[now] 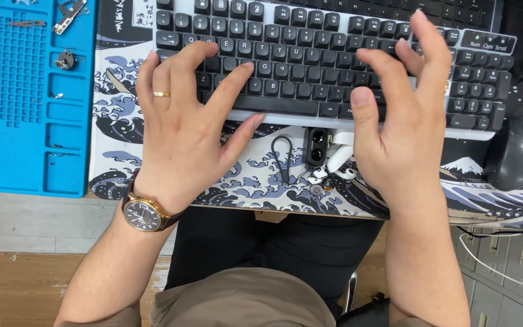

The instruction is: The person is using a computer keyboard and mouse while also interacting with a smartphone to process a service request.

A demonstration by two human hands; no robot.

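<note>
Both the left hand (180,124) and right hand (404,118) rest on the keyboard (310,60)

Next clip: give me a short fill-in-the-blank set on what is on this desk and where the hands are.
1. Both hands rest on the dark keys of the ____.
2. The left hand wears a gold ring and, at the wrist, a ____.
3. The silicone work mat at the left edge of the desk is coloured ____.
4. Past the right hand, at the right end of the keyboard, lies a dark computer ____.

Missing words: keyboard; wristwatch; blue; mouse
</note>
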